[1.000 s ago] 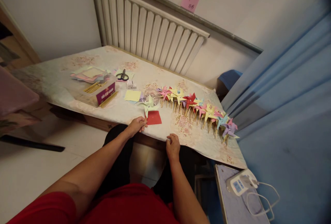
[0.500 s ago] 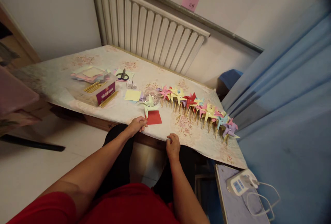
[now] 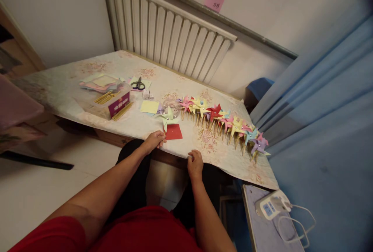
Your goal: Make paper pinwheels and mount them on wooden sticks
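left hand (image 3: 154,142) at the near table edge, thumb and fingertips pinching the stick of a pale green pinwheel (image 3: 168,118). pinwheel is upright, blades above the hand. red paper square (image 3: 174,132) lies flat on the table just right of that stick, partly behind it. right hand (image 3: 195,164) is at the near edge too, to the right, fingers bent and close together; palm faces away from me, can't tell if anything is under it. clear round dish (image 3: 175,109) right behind the pinwheel, small bits in it, too small to name. yellow paper (image 3: 149,107) left of the dish. further left, a clear plastic box (image 3: 119,105) with a purple label, sticks inside, more sticks (image 3: 122,112) lying along its right side. paper pile (image 3: 101,80) behind the box. dark scissors (image 3: 138,86) and small white boxes (image 3: 147,94) near the middle left. row of finished-looking pinwheels (image 3: 215,112), mixed colors, runs from the dish toward the right end of the floral tablecloth (image 3: 221,164). radiator (image 3: 169,30) on the far side.
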The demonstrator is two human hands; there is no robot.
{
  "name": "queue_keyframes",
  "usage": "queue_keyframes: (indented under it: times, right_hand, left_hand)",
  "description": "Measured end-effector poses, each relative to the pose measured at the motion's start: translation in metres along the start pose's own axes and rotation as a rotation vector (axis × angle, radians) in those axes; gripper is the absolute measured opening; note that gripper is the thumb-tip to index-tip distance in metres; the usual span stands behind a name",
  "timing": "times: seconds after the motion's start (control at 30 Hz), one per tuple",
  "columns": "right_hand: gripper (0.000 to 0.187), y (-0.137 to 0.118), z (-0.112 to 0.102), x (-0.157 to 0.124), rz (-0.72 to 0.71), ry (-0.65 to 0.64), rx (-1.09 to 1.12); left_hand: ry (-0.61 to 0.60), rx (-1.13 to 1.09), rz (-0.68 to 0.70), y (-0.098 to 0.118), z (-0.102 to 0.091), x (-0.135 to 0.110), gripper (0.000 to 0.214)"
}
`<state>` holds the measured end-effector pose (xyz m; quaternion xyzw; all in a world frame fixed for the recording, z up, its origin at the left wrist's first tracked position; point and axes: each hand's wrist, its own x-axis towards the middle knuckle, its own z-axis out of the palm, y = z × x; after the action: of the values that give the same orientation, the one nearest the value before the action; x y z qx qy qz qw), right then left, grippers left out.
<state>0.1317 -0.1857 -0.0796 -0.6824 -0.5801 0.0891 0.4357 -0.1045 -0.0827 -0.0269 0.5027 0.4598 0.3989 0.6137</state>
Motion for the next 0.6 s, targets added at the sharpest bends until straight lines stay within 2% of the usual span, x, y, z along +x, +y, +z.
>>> queue_keyframes:
  times: [0.6]
  right_hand:
    - [0.023,0.0013,0.0005,0.0008,0.002,0.004,0.008]
  left_hand:
    - [-0.009,0.001,0.002,0.0047,0.0011,-0.0023,0.026]
